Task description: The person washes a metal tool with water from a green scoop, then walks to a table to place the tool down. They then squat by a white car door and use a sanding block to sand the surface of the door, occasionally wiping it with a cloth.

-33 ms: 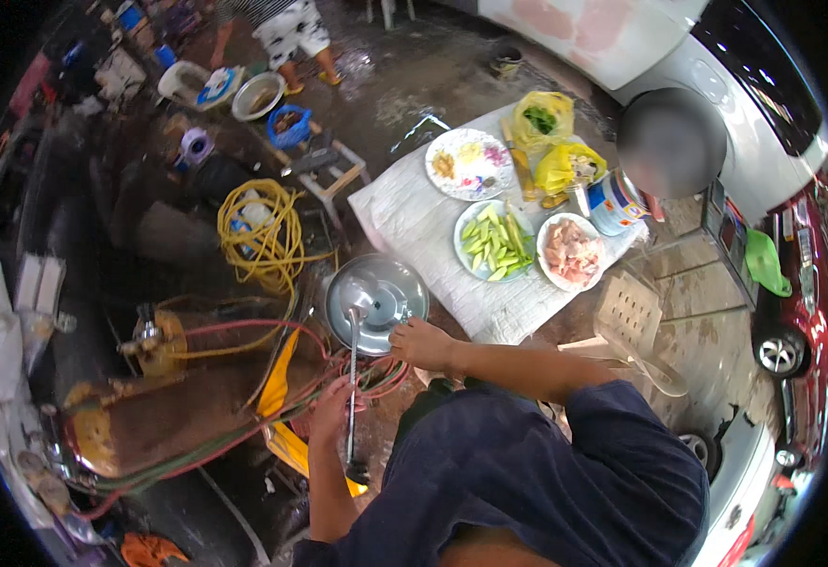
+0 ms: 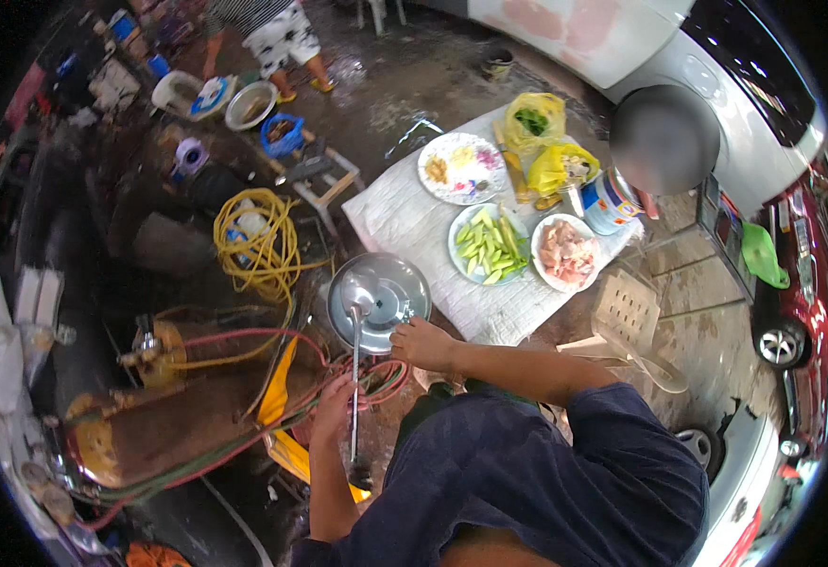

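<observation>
Left grip (image 2: pixel 336 408) is wrapped around the handle of the ladle (image 2: pixel 356 357), whose scoop end sits inside the metal pan (image 2: pixel 406 282). Right grip (image 2: pixel 420 342) is up at the pan's near-right rim, but honestly I can't tell if it's pinching the metal or just resting there. The pan sits just left of the bench (image 2: pixel 383 205); can't see what's holding it up.

What'd worry me: that long handle is a lot of lever, so a hard shove with the ladle could tip or spin the pan if the right grip is only loosely on it. Those red hoses (image 2: pixel 390 390) bunch up right by the near side too, so a snag could jerk something. And if the pan swings right, it could knock the bench, where the meat (image 2: pixel 567 253) and cut veg (image 2: pixel 486 248) are on plates.
</observation>
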The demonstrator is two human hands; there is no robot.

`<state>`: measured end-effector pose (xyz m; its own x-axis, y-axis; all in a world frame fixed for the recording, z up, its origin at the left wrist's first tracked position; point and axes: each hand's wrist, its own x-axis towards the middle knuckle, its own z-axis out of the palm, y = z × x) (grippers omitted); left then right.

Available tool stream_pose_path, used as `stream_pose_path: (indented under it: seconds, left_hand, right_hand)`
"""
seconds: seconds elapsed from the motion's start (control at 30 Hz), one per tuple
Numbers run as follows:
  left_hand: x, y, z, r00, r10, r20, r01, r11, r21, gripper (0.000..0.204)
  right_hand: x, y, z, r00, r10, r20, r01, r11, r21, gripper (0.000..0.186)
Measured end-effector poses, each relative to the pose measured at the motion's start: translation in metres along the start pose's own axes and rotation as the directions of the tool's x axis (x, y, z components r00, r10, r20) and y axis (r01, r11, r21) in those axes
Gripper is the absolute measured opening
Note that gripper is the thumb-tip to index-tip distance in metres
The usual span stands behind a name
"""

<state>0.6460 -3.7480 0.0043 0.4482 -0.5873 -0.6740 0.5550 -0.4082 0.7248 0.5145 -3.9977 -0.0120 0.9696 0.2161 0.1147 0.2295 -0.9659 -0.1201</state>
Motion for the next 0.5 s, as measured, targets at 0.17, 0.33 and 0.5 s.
stream_pose_path:
  seconds: [0.17,0.33,0.5]
  left_hand:
    - [0.088,0.079,0.073,0.956,-0.002,0.293,-0.076,0.964,0.254,0.031]
    - [0.203,0.162,0.184,0.892,0.084,0.445,-0.362,0.721,0.591,0.039]
    - [0.282,0.210,0.343,0.656,0.318,0.684,-0.753,0.223,0.619,0.041]
  right_hand:
    - [-0.049,0.070,-0.033,0.955,0.273,-0.116,-0.283,0.956,-0.078,0.011]
    - [-0.107,0.161,-0.072,0.877,0.479,-0.038,-0.469,0.836,-0.284,0.012]
    - [-0.188,0.262,-0.096,0.771,0.633,-0.066,-0.604,0.695,-0.390,0.014]
